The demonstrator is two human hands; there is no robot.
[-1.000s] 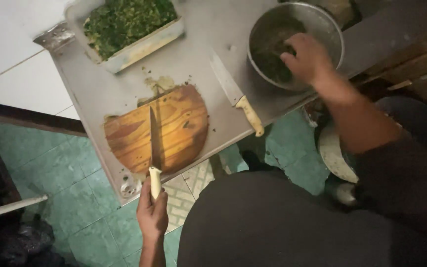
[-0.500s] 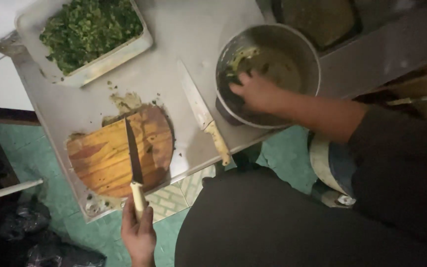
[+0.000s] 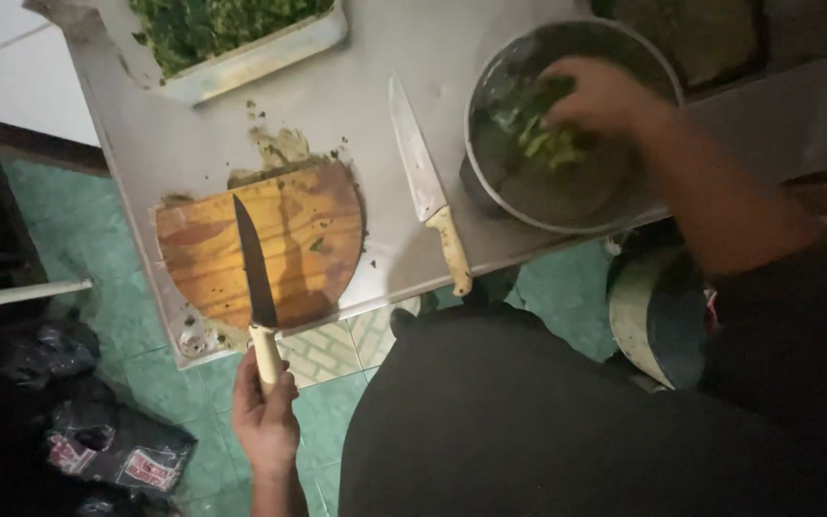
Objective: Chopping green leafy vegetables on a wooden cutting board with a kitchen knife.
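Knife [image 3: 254,257] in left hand [image 3: 265,421], gripped by its handle, blade over the cutting board [image 3: 308,239]; right hand [image 3: 600,96] beside it grabs limp, probably slippery greens [image 3: 538,134] in the bowl [image 3: 567,215].

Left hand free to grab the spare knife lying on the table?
Probably not as is: the left hand already grips a knife over the cutting board. The spare knife lies unobstructed on the table, between board and bowl.

One head-worn camera looks steeply down, close over the steel table [image 3: 356,105] edge.
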